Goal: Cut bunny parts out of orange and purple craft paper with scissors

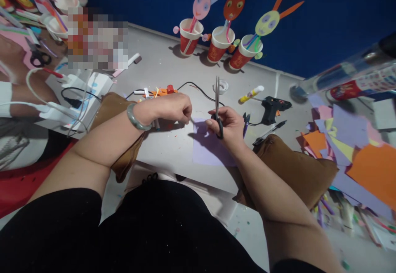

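My right hand (230, 128) grips a pair of scissors (217, 91) by the black handles, with the blades pointing up and away from me and nearly closed. Below it a sheet of light purple paper (207, 153) lies on the table, partly in shadow. My left hand (176, 108), with a jade-like bangle at the wrist, hovers to the left of the paper. Its fingers are curled in and pinched; whatever they hold, if anything, is hidden. Just behind that hand lie small orange pieces (161, 92).
Three red paper cups (189, 44) with animal-face figures stand along the back. A tape roll (225, 85), a yellow tube (249, 95), a black glue gun (272, 110) and a cable lie nearby. Coloured paper (374, 170) is piled right. Another person's arm (27, 95) rests left beside power strips (89, 95).
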